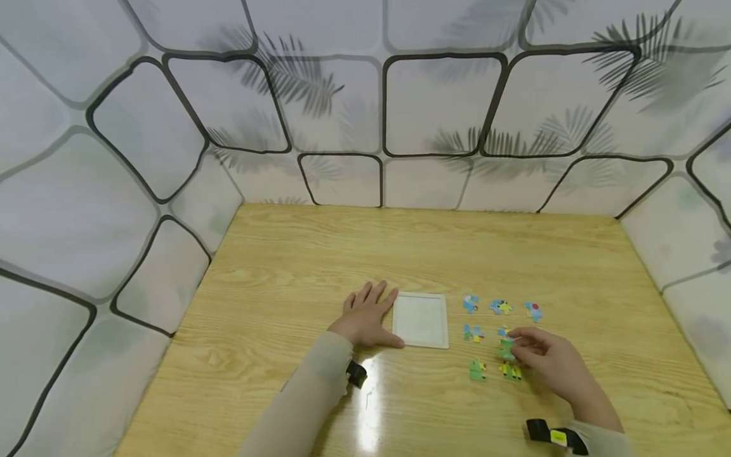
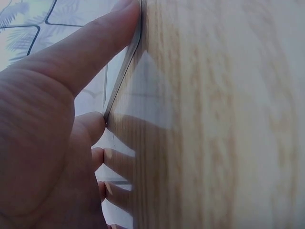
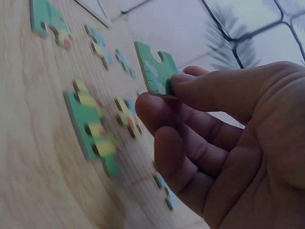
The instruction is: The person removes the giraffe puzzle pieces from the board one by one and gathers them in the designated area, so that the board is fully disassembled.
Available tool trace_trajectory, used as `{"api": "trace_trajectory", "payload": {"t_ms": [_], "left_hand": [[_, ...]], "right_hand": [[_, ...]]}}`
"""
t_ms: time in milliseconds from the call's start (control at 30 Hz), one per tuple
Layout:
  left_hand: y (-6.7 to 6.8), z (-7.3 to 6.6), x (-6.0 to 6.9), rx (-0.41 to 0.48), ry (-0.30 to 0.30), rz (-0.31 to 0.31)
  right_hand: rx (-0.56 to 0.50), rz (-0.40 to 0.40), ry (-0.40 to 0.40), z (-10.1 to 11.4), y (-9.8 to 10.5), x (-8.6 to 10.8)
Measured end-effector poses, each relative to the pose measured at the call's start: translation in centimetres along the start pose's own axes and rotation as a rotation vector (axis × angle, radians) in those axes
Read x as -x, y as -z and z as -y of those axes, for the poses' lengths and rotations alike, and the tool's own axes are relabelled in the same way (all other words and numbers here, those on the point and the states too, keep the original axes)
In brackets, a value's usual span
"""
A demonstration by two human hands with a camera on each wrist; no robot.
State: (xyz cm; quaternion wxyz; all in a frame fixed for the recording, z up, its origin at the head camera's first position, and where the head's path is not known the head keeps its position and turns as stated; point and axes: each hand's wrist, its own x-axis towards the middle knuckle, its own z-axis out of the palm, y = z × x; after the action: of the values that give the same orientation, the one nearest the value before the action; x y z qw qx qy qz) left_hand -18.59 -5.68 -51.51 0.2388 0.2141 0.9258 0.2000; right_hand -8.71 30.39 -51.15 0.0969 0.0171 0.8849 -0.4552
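Observation:
My right hand (image 1: pixel 548 358) pinches a green jigsaw puzzle piece (image 3: pixel 156 71) between thumb and forefinger, lifted off the table. Just under it lies a green and yellow piece (image 1: pixel 511 372), and a blue and yellow piece (image 1: pixel 503 331) is partly hidden behind the fingers. To the left, a white square puzzle tray (image 1: pixel 420 320) lies flat with no piece in it. My left hand (image 1: pixel 365 322) spreads its fingers on the table, thumb and forefinger touching the tray's left side. In the left wrist view, the thumb (image 2: pixel 90 47) meets the tray's thin edge.
Several loose pieces lie in rough rows right of the tray, among them a blue piece (image 1: pixel 471 303), a blue and yellow piece (image 1: pixel 500 307), a piece with a red spot (image 1: pixel 533 311) and a green piece (image 1: pixel 477 370). Patterned cloth walls (image 1: pixel 440 105) border the wooden table (image 1: pixel 320 254).

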Motion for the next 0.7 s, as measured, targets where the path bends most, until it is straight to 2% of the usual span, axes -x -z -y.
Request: {"api": "trace_trajectory", "payload": {"t_ms": [133,400,700], "left_hand": [[0.1,-0.1,0.1,0.004,-0.004,0.001],[-0.1,0.1,-0.1,0.002,-0.007,-0.005],[-0.2,0.2,-0.2,-0.005,0.001,0.0]], "right_hand": [[0.06,-0.012,-0.051,-1.1,1.2,1.0],[0.267,0.057,-0.079,-2.8,3.3,2.0],[0.323,0.068,-0.096,-3.3,3.3,1.9]]}}
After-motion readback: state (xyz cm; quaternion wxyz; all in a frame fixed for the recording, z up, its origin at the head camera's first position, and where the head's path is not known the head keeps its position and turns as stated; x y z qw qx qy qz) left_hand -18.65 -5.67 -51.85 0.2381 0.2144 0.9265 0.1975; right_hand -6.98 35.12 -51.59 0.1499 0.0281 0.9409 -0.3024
